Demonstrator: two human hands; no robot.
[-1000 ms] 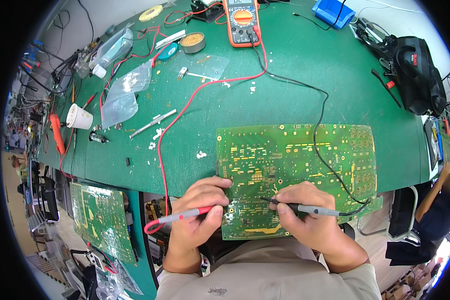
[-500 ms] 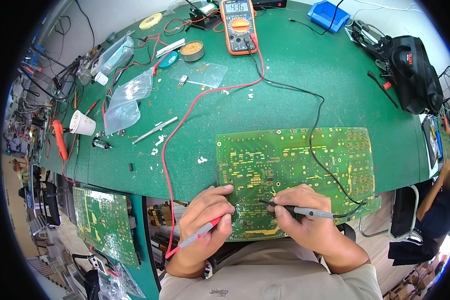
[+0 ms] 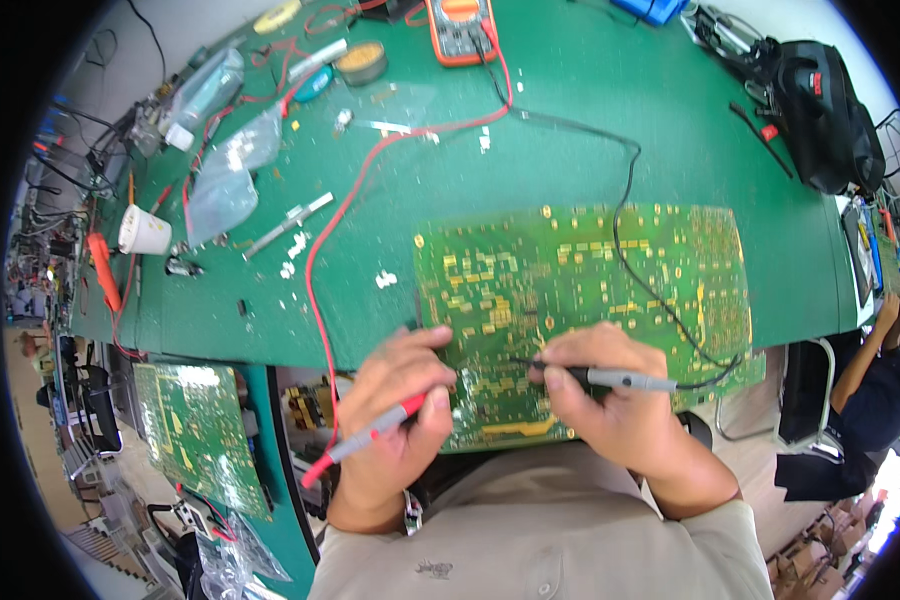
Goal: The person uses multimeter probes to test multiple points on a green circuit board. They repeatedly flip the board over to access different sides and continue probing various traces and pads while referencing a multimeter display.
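Note:
A large green circuit board (image 3: 590, 285) lies at the table's front edge. Over its left part my left hand (image 3: 395, 395) is closed round a red test probe (image 3: 380, 428), whose tip is hidden by the fingers. My right hand (image 3: 610, 390) pinches a black test probe (image 3: 620, 379), its tip pointing left at the middle of the board; whether it touches cannot be told. A red and a black lead run from the probes to an orange multimeter (image 3: 461, 40) at the far edge, its top cut off by the picture.
Tweezers-like metal tool (image 3: 288, 226), plastic bags (image 3: 235, 170), a white cup (image 3: 145, 231) and a round tin (image 3: 361, 63) lie on the left. A black bag (image 3: 825, 115) stands far right. Another board (image 3: 190, 425) rests at lower left. A person (image 3: 875, 385) sits at the right.
The view has tilted, so the table, board and multimeter sit higher in the picture and the meter's display has left it. Both hands keep their probes over the board.

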